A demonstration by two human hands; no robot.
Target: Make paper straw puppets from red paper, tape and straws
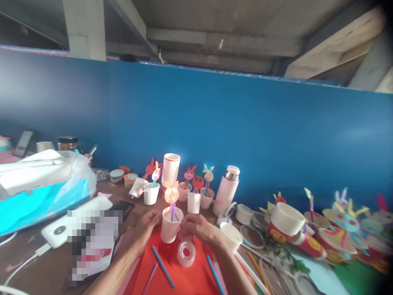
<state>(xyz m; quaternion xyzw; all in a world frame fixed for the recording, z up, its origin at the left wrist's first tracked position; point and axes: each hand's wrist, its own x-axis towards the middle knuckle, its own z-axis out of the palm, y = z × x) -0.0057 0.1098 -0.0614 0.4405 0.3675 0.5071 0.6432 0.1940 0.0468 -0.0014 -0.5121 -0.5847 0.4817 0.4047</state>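
A white paper cup stands upright on red paper in the middle. An orange paper animal face rises from it on purple and orange straws. My left hand is beside the cup's left side, fingers curled together; whether it grips anything is hidden. On the right side, my right hand has its fingers bent in near the cup's rim, and what they hold, if anything, cannot be made out. Just below is a clear tape roll. Blue straws lie on the red paper.
Behind stand stacked cups, several cups with paper faces and a pink thermos. On the left are a plastic bag, a white power bank and a phone. More cups, a green sprig and scissors crowd the right.
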